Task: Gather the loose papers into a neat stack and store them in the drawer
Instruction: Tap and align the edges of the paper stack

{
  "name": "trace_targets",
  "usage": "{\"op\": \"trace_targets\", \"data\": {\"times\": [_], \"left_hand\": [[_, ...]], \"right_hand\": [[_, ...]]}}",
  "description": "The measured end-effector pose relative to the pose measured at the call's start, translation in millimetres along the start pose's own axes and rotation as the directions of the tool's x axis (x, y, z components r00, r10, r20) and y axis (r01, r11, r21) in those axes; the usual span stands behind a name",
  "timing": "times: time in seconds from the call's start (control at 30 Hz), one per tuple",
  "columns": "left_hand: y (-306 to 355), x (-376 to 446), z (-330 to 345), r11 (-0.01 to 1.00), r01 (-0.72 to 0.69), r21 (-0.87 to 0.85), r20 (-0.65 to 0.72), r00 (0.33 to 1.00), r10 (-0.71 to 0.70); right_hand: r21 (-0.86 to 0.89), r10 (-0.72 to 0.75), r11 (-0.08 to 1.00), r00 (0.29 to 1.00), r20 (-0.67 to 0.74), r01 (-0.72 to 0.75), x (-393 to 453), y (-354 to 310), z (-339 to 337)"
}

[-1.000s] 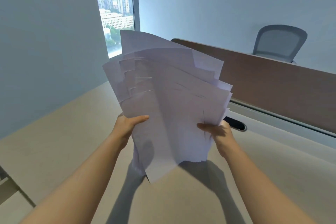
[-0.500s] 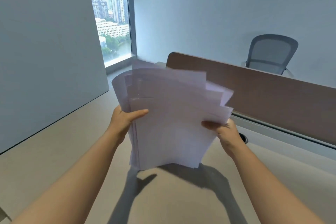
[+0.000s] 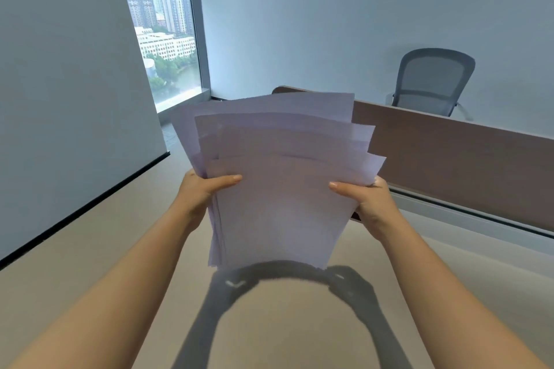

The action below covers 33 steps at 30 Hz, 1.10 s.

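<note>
A bundle of several white papers [image 3: 278, 189] stands upright in front of me, its lower edge close above the beige desk [image 3: 90, 249]. The sheets' top edges are staggered and fan out slightly to the right. My left hand [image 3: 201, 192] grips the bundle's left edge, thumb across the front sheet. My right hand [image 3: 365, 201] grips the right edge the same way. No drawer is in view.
A brown divider panel [image 3: 455, 159] runs along the desk's far right side, with a grey mesh office chair [image 3: 431, 81] behind it. A grey wall panel [image 3: 66, 99] borders the desk on the left. A window [image 3: 165, 39] is at the back left.
The papers have dropped lower toward the desk and drawn into a more even bundle with a squarer lower edge. Both hands keep their grip, and the camera view has tilted upward.
</note>
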<state>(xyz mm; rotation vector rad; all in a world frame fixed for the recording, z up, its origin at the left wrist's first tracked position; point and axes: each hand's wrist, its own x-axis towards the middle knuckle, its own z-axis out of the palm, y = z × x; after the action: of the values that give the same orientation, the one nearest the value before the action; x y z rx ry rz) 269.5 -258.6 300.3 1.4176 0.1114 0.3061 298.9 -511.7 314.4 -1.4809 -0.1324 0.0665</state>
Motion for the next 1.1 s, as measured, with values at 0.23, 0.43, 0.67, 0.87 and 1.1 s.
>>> {"op": "trace_targets", "data": {"times": [0.23,0.43,0.67,0.87,1.1], "left_hand": [[-7,10,-5,0.998,0.063,0.000,0.133,0.989,-0.062],[2,20,-3,1.000,-0.012,-0.015,-0.015,1.000,0.011],[-12,7,-40,0.996,0.057,0.068,0.118,0.991,-0.065],[-10,6,-17,0.997,0.062,0.046,-0.020,0.998,-0.061],[2,0,-40,1.000,-0.002,0.000,-0.043,0.999,0.002]], "right_hand": [[-0.030,0.027,0.999,0.996,0.080,-0.025,4,13,19],[0.028,-0.055,0.998,0.998,-0.028,0.056,19,-2,34],[-0.057,0.110,0.993,0.976,0.188,-0.101,8,19,27],[0.003,0.049,0.999,0.998,0.050,-0.050,14,13,58],[-0.057,-0.052,0.997,0.997,0.052,0.055,10,5,54]]}}
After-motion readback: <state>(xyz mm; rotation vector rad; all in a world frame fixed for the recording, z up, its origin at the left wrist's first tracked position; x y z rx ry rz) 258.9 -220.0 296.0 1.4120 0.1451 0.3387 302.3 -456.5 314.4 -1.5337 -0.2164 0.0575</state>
